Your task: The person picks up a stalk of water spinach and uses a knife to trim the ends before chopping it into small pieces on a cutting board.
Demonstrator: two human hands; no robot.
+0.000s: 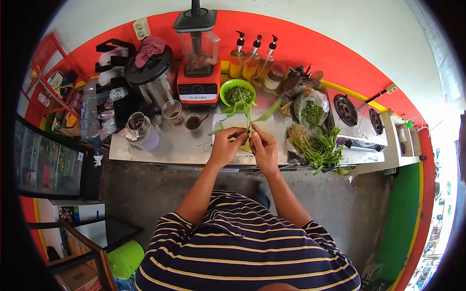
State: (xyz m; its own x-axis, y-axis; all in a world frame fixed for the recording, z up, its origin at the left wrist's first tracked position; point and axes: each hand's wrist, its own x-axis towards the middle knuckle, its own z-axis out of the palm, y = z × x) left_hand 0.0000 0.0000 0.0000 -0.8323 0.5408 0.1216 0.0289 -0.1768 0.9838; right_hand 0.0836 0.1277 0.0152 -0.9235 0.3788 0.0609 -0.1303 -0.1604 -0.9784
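Observation:
Above a white cutting board [221,127], both my hands meet on a long-leaved green stalk that looks like water spinach [248,112]. My left hand [227,145] pinches it from the left, and my right hand [264,148] grips it close beside, fingertips nearly touching. Long narrow leaves spread out beyond the fingers. Just behind the stalk stands a lime-green bowl [222,95] with cut greens [238,94] inside. To the right lies a loose bunch of the same greens [318,150], roots toward the left. A clear plastic bag [310,107] of greens sits behind the bunch.
A red blender [198,85], pump bottles [252,60] and a jar [274,76] line the back. Cups [193,121] and a tall lidded container [150,77] stand left. A two-burner stove [357,119] is at the right. The counter's front edge runs below my hands.

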